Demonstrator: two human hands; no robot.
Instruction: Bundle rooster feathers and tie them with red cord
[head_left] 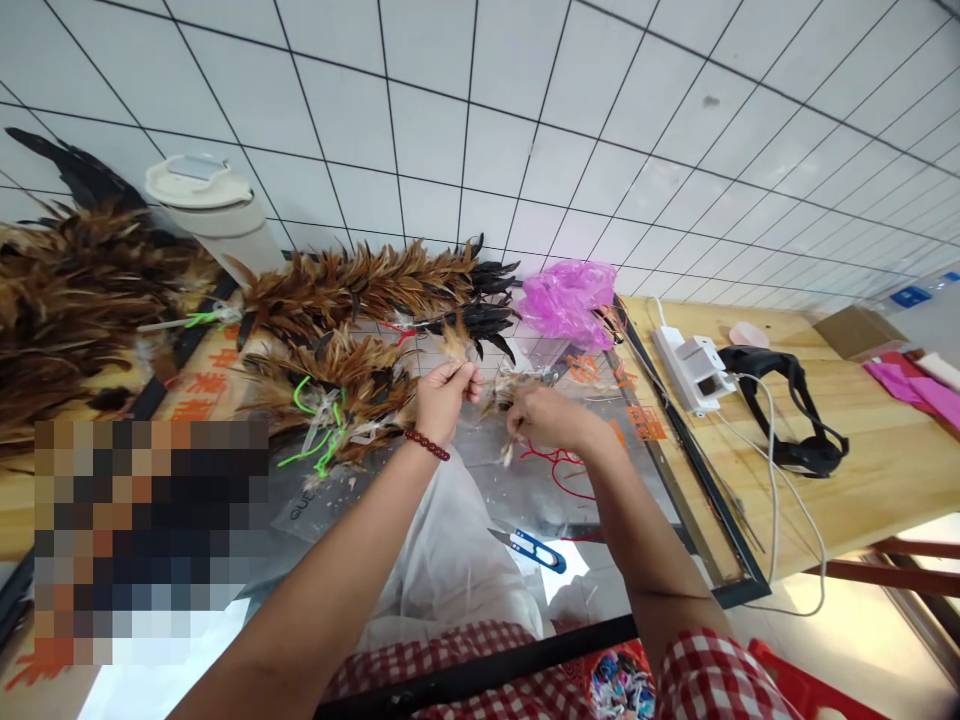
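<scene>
My left hand (444,398), with a dark red bead bracelet (427,446) at the wrist, pinches a light brown feather (454,342) by its base, tip upward. To its right, my right hand (553,416) is closed with fingertips pointing down at small pale feathers (507,457); what exactly lies in its fingers is partly hidden. Bundles of brown feathers (360,372) tied with green strings (327,440) lie left of my left hand. Red string (556,462) lies below my right hand. Blue-handled thread snips (534,549) rest nearer to me.
A long brown-and-black feather garland (375,285) lies along the tiled wall (427,140), beside a white lidded tumbler (225,215). A pink plastic bag (568,300) is at the back. A power strip (691,368), cable and black head strap (787,410) sit to the right.
</scene>
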